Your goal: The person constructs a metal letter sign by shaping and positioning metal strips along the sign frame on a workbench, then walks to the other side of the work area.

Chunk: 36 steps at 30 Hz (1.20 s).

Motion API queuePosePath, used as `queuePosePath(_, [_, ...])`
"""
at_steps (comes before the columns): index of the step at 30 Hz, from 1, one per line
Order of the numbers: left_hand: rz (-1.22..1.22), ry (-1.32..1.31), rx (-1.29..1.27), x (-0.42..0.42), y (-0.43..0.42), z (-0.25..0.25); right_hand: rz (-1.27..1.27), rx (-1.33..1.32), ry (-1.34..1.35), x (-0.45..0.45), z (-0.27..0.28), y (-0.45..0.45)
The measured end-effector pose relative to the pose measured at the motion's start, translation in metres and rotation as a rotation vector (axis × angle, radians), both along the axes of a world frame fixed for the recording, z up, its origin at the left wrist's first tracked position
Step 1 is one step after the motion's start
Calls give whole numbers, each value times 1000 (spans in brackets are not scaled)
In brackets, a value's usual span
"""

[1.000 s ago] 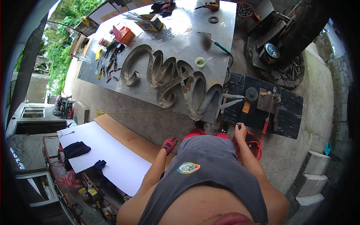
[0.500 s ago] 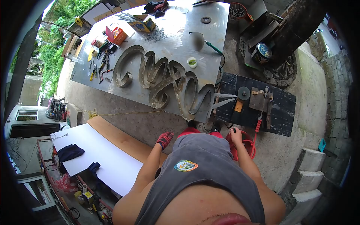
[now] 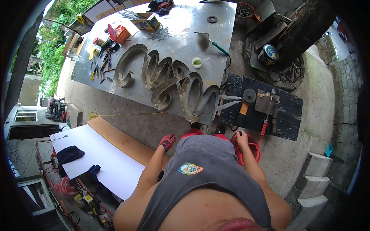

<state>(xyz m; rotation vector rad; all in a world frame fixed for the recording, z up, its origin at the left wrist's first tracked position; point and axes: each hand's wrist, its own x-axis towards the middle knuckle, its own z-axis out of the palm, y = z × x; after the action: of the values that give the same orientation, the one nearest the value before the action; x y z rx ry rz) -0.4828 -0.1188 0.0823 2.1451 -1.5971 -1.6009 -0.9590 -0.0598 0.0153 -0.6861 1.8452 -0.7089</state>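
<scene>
In the head view, my left hand [image 3: 167, 142], in a red and dark glove, hangs beside my thigh. Its fingers look loosely extended, with nothing visible in them. My bare right hand [image 3: 242, 139] is closed around a small dark thing [image 3: 240, 133], mostly hidden by the fingers. Just below that hand is a red hose coil [image 3: 254, 152], which leads to a torch-like tool with a red grip [image 3: 264, 128]. Ahead of me, a script-shaped metal strip form [image 3: 165, 94] stands on the metal table [image 3: 154, 111], its lower end near the table's front edge.
A dark side bench [image 3: 287, 115] holds a round disc tool [image 3: 249, 95] and metal strips [image 3: 230, 104]. On the table are pliers [image 3: 104, 67], a red basket [image 3: 122, 35], a white cup [image 3: 197, 62] and a green-handled soldering tool [image 3: 219, 48]. A white board [image 3: 111, 165] lies left; concrete steps [image 3: 314, 184] rise right.
The view has shifted slightly, so the scene sits a little farther left. Both hands keep nearly the same pose, and nothing on the table has visibly moved.
</scene>
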Motion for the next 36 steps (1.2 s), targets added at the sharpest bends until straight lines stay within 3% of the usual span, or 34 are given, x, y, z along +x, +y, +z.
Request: queuePosePath(36, [-37,-16,35,-8,4,1,8,-11,-49,-2,-7,12])
